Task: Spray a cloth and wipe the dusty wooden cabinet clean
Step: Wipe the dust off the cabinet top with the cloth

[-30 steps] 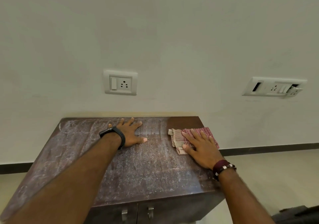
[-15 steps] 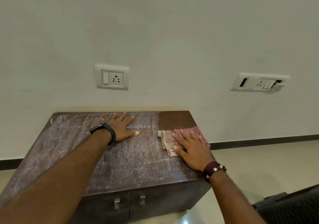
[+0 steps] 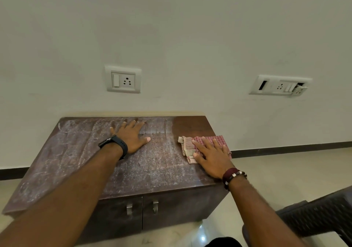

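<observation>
The cabinet's (image 3: 133, 170) near-left corner runs behind the left forearm, and a dark ribbed object (image 3: 320, 216) at lower right is cut off by the frame, so I cannot tell what it is. The wooden top is filmed with pale streaky dust, except a clean dark-brown patch at the far-right corner. One folded red-and-cream checked cloth (image 3: 187, 147) lies near the right edge, under the flat, spread fingers of the right hand (image 3: 213, 158). The left hand (image 3: 132, 138) rests palm-down, fingers straight, on the dusty middle. Two metal door handles (image 3: 155, 206) show below; two socket plates (image 3: 123, 79) sit on the wall.
</observation>
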